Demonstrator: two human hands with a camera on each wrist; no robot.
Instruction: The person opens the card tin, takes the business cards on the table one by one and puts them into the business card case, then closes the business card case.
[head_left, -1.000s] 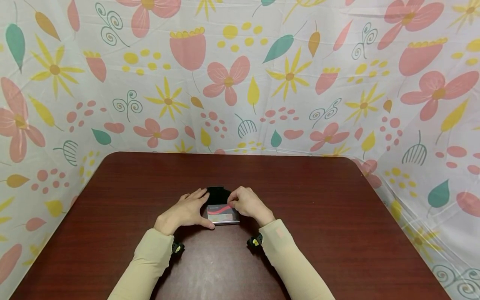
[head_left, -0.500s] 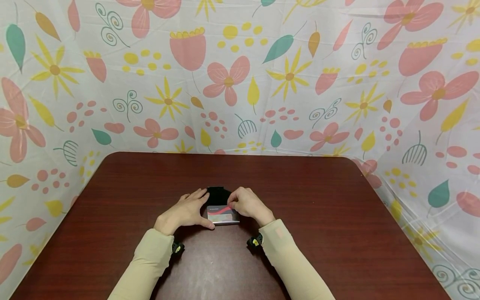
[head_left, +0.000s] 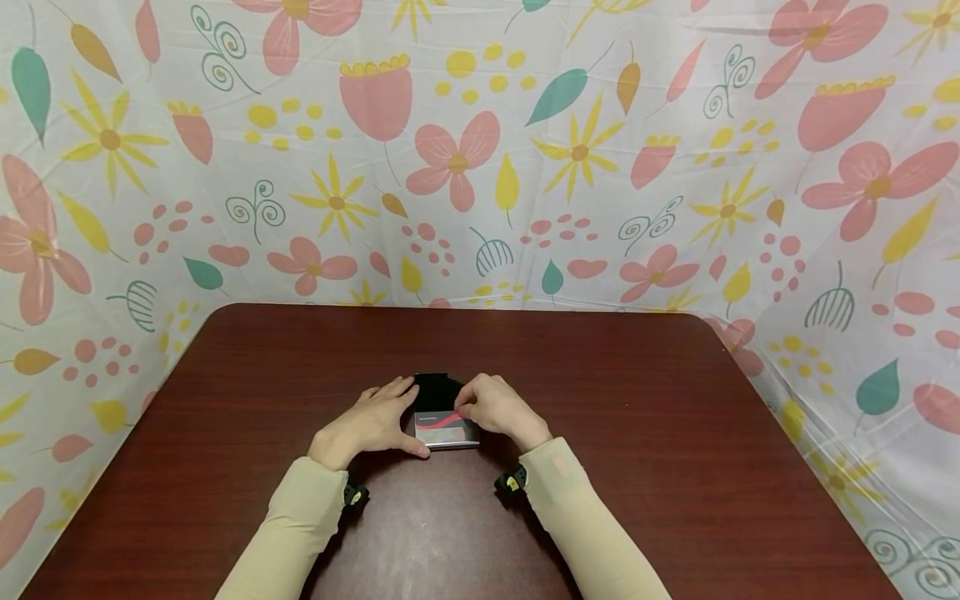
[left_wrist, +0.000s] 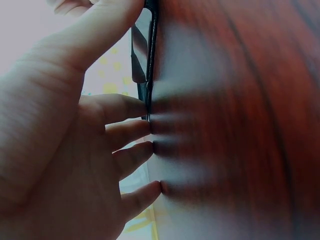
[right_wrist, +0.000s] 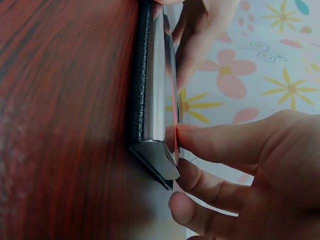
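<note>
A black card case [head_left: 438, 392] lies unfolded on the table, its dark lid flap toward the far side and its metal-edged tray [right_wrist: 157, 90] nearer the person. A grey card with a pink stripe [head_left: 441, 423] lies over that tray. My right hand [head_left: 495, 406] pinches the card near its far right corner; in the right wrist view, thumb and fingers meet at the card's edge. My left hand [head_left: 375, 421] is spread along the case's left side. Its thumb [head_left: 415, 447] touches the near left corner, and the other fingertips [left_wrist: 155, 146] rest at the tabletop.
The dark red-brown table [head_left: 637, 433] extends on all sides of the case. A floral curtain [head_left: 465, 167] hangs behind the table and along both sides. Each wrist wears a small black camera [head_left: 510, 483].
The card has slid slightly toward the person, over the tray. Both hands have stayed nearly where they were.
</note>
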